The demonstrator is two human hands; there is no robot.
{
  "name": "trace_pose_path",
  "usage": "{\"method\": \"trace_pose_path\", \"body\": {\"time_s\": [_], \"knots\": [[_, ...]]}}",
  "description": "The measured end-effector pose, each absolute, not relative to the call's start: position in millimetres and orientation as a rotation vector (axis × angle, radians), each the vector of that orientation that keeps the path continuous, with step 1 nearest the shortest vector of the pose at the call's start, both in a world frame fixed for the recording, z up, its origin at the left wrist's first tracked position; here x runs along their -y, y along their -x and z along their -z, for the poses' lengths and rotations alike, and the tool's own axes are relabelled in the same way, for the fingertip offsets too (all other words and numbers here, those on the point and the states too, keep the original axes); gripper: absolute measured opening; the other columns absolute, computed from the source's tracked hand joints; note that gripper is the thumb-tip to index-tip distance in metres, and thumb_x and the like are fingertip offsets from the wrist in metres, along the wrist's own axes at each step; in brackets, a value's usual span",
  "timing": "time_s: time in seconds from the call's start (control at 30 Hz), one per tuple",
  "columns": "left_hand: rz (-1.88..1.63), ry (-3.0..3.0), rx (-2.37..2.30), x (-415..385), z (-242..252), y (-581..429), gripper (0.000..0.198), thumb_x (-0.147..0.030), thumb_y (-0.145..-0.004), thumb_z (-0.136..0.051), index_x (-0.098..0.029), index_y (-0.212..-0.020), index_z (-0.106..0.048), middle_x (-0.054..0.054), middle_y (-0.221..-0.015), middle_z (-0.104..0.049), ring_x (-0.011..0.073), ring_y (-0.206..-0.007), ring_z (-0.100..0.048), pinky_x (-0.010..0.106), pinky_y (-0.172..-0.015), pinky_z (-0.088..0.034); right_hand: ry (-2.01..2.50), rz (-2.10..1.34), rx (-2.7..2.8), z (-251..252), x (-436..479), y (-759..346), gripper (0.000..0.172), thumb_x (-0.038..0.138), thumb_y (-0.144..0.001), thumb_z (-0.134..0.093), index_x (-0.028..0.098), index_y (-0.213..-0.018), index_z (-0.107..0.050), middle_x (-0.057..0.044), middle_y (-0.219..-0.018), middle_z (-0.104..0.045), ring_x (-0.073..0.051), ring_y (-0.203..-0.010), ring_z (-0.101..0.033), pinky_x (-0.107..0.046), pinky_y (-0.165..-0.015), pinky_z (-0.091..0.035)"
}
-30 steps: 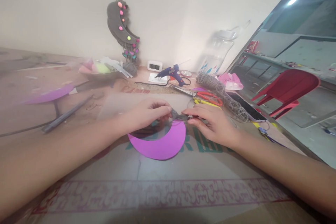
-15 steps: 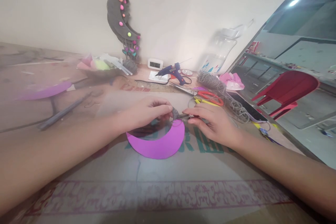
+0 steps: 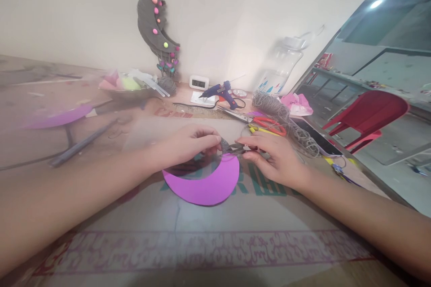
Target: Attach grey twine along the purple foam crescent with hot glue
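A purple crescent cutout (image 3: 205, 188) lies under my hands in the middle of the table, its upper right tip wrapped in grey yarn (image 3: 225, 145). My left hand (image 3: 204, 141) is closed, thumb and fingers pinching that wrapped tip. Just to the right, my right hand (image 3: 269, 154) pinches a small dark bundle of yarn (image 3: 239, 147) between thumb and fingers, close against the crescent. Loose strands show near the fingertips, though their exact path is blurred.
Behind my right hand lie orange-handled scissors (image 3: 269, 124), a skein of grey yarn (image 3: 286, 119) and a phone (image 3: 318, 136). A blue glue gun (image 3: 220, 92), a clock (image 3: 199, 82) and a bottle (image 3: 281, 67) stand by the wall. Left is a bowl (image 3: 129, 94).
The yarn bundle in my right hand has turned and spread slightly, and my right fingers have shifted a little. The crescent has moved slightly right. My left hand keeps its pinch.
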State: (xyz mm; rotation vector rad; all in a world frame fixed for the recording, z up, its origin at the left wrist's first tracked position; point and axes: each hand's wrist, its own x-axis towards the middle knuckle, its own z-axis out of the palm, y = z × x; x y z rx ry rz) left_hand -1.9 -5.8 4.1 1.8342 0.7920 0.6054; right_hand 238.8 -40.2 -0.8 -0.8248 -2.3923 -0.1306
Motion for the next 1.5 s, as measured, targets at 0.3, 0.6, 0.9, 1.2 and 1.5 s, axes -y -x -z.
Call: {"method": "trace_pose_path", "body": {"time_s": [0.3,0.6,0.9,1.2,1.5], "knots": [[-0.595,-1.869,-0.817,5.3,-1.3,1.1,0.027,-0.034,-0.085,-0.046,-0.017,-0.071,-0.062,-0.001,-0.067,-0.057,0.0132,-0.061,-0.053,0.025,-0.058,-0.04,0.827,0.228,2.49,-2.3,43.2,-233.9,0.024,0.031,-0.092,-0.051,0.016,-0.105,-0.063,-0.006,-0.079,-0.064,-0.016,-0.069,-0.055,-0.028,-0.061,-0.039],[-0.592,-1.873,-0.796,4.7,-0.8,1.7,0.027,-0.033,-0.086,-0.045,-0.017,-0.072,-0.061,-0.001,-0.068,-0.056,0.0125,-0.063,-0.052,0.024,-0.059,-0.04,0.8,0.27,2.511,-2.9,42.7,-233.5,0.022,0.028,-0.093,-0.05,0.015,-0.105,-0.063,-0.005,-0.078,-0.063,-0.016,-0.068,-0.054,-0.028,-0.06,-0.039],[-0.574,-1.829,-0.82,4.9,0.6,2.0,0.027,-0.035,-0.086,-0.046,-0.017,-0.073,-0.062,-0.001,-0.067,-0.056,0.0118,-0.059,-0.053,0.023,-0.055,-0.04,0.778,0.399,2.541,-3.3,42.3,-232.9,0.022,0.029,-0.094,-0.048,0.015,-0.105,-0.062,-0.004,-0.073,-0.06,-0.016,-0.067,-0.053,-0.028,-0.058,-0.036],[-0.58,-1.819,-0.849,4.8,1.4,-0.6,0.028,-0.038,-0.084,-0.047,-0.017,-0.072,-0.062,0.0,-0.067,-0.057,0.0122,-0.059,-0.054,0.023,-0.056,-0.042,0.78,0.445,2.558,-1.5,41.3,-234.8,0.021,0.027,-0.093,-0.05,0.016,-0.105,-0.063,-0.004,-0.074,-0.061,-0.017,-0.069,-0.054,-0.029,-0.059,-0.037],[-0.593,-1.828,-0.851,5.2,0.0,0.5,0.028,-0.039,-0.084,-0.047,-0.018,-0.074,-0.062,0.0,-0.069,-0.057,0.0124,-0.06,-0.053,0.024,-0.056,-0.042,0.903,0.138,2.342,-0.4,42.5,-238.7,0.022,0.025,-0.091,-0.052,0.017,-0.11,-0.061,-0.007,-0.09,-0.068,-0.017,-0.079,-0.062,-0.028,-0.071,-0.047]]}}
